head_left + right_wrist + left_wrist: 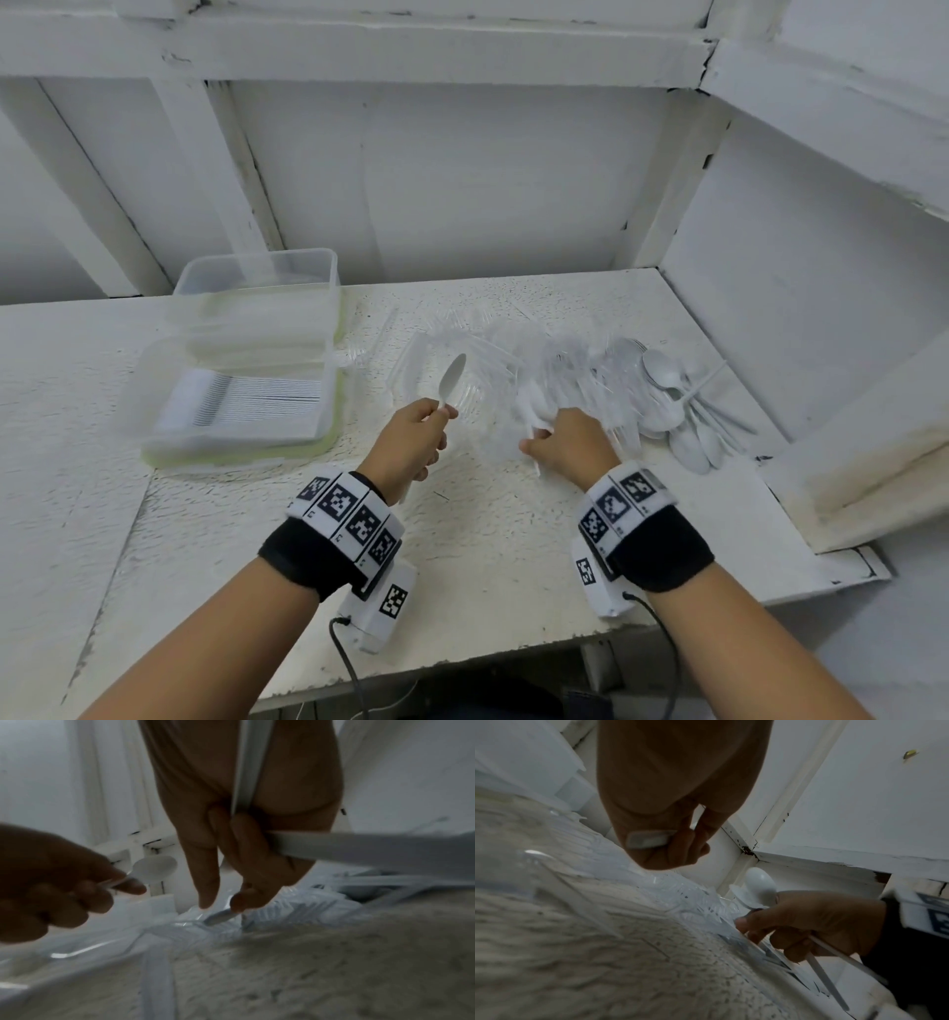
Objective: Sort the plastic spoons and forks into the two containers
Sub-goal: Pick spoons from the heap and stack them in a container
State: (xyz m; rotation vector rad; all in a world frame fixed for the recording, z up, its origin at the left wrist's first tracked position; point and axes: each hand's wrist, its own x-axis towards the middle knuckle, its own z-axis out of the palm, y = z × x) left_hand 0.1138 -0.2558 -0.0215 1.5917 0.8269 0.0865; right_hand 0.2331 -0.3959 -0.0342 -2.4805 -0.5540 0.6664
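- Plastic cutlery of this kind is judged light, thin and slippery, with handles that flex; take hold at the handle, near the neck, for best control.
- Left hand point(415, 443): fingers curled round the handle of 1 white spoon point(453, 379), bowl pointing up and away, raised above the table point(488, 539).
- Right hand point(570, 446): curled round at least 2 white handles, fingertips point(209, 898) reaching down to touch the near edge of the pile point(544, 370).
- Pile: clear forks tangled mid-table; white spoons point(683, 411) grouped at its right end.
- 2 clear containers point(241, 390) stand far left, 1 behind the other; the nearer 1 already holds stacked cutlery.
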